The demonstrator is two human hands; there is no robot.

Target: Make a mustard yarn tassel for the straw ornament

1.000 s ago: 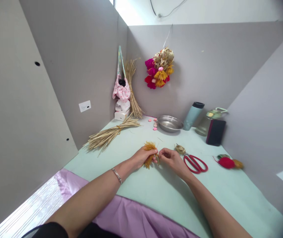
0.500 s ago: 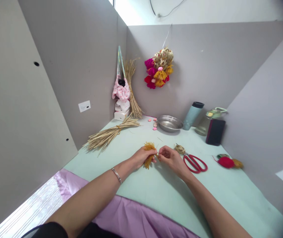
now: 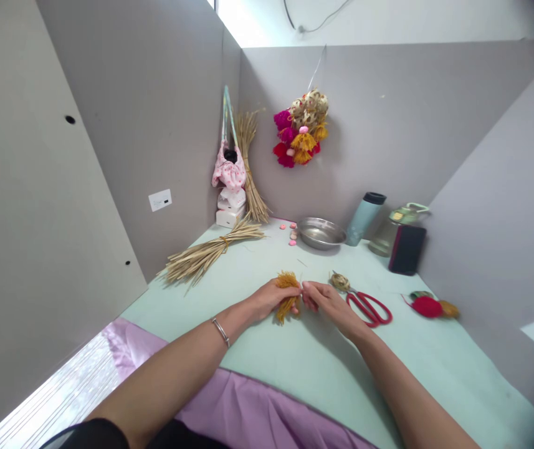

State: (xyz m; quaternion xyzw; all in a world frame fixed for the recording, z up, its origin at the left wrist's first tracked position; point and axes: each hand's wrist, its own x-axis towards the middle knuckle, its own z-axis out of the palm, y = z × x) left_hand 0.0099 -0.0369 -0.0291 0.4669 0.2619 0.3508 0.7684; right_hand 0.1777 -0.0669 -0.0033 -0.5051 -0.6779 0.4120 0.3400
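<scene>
My left hand (image 3: pixel 267 298) pinches a mustard-yellow yarn tassel (image 3: pixel 287 280) around its middle, and loose strands spread out above and below the fingers. Close beside it on the right, my right hand (image 3: pixel 319 295) has its thumb and fingertips pressed together near the tassel's middle. A thin strand seems to be in that pinch, but it is too fine to make out well. Just beyond the right hand lie red-handled scissors (image 3: pixel 369 309), with a small woven straw ball (image 3: pixel 340 282) by their blades.
A bundle of straw (image 3: pixel 205 252) lies at left. Behind are a steel bowl (image 3: pixel 321 234), pink pieces (image 3: pixel 293 235), a blue tumbler (image 3: pixel 364 218), a green bottle (image 3: pixel 390 231) and a phone (image 3: pixel 407 249). Red yarn (image 3: pixel 427 306) sits right. A tasselled ornament (image 3: pixel 301 131) hangs on the wall.
The tassel has shifted slightly right in my left hand's grip. My right hand has turned, its fingers now closed together and nearer the left thumb.
</scene>
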